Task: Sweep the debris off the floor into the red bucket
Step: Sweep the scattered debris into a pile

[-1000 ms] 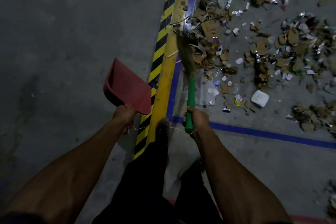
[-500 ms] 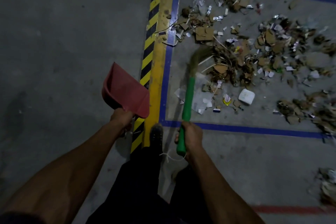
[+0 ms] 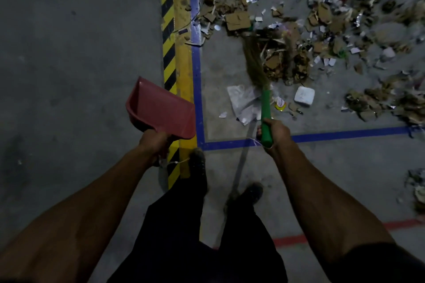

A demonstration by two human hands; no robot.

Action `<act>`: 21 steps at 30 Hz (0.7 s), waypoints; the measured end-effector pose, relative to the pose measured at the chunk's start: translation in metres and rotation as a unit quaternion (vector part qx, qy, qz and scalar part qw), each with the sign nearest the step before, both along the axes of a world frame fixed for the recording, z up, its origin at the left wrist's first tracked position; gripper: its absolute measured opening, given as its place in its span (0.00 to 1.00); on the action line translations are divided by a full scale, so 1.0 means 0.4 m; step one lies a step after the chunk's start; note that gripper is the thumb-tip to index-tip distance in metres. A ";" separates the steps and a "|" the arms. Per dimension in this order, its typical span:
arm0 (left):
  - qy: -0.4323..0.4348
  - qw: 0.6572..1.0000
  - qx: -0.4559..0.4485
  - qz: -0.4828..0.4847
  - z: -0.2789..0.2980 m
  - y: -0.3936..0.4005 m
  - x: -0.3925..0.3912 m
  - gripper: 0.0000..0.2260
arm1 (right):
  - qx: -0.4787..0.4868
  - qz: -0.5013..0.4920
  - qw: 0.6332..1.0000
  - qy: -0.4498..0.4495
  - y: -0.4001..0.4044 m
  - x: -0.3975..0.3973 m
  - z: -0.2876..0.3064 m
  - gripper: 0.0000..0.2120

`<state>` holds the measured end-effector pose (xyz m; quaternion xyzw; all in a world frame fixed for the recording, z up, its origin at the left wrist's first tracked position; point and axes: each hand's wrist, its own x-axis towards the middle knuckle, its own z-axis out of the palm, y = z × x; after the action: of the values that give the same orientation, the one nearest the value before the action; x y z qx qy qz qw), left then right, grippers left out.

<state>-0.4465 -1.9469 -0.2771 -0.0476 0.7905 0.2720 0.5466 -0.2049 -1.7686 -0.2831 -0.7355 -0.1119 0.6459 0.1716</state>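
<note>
My left hand (image 3: 154, 142) grips the handle of a red dustpan (image 3: 161, 109), held off the floor over the striped line. My right hand (image 3: 274, 132) grips the green handle of a grass broom (image 3: 255, 62). Its bristles lie against a heap of cardboard scraps, paper and foil debris (image 3: 287, 62) inside the blue-taped area. More debris (image 3: 340, 18) spreads to the upper right. No red bucket is in view.
A yellow-and-black striped line (image 3: 169, 30) and blue tape (image 3: 197, 64) run up the floor; more blue tape (image 3: 345, 133) crosses to the right. A white square lid (image 3: 304, 96) and a plastic wrapper (image 3: 243, 101) lie near the broom. My shoes (image 3: 197, 163) stand below.
The broom head has swung right, from the blue line into the scrap heap, dragging debris with it. My right hand shifted right. The dustpan has stayed in my left hand.
</note>
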 end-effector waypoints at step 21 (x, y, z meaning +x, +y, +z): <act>0.017 0.999 -0.011 0.025 0.008 0.359 0.419 0.08 | -0.002 0.059 0.998 0.014 0.238 0.389 -0.074 0.06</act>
<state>-0.2788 -1.8033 -0.2740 -0.0686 0.8012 0.2773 0.5258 -0.0491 -1.6734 -0.3126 -0.7188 -0.1510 0.6654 0.1331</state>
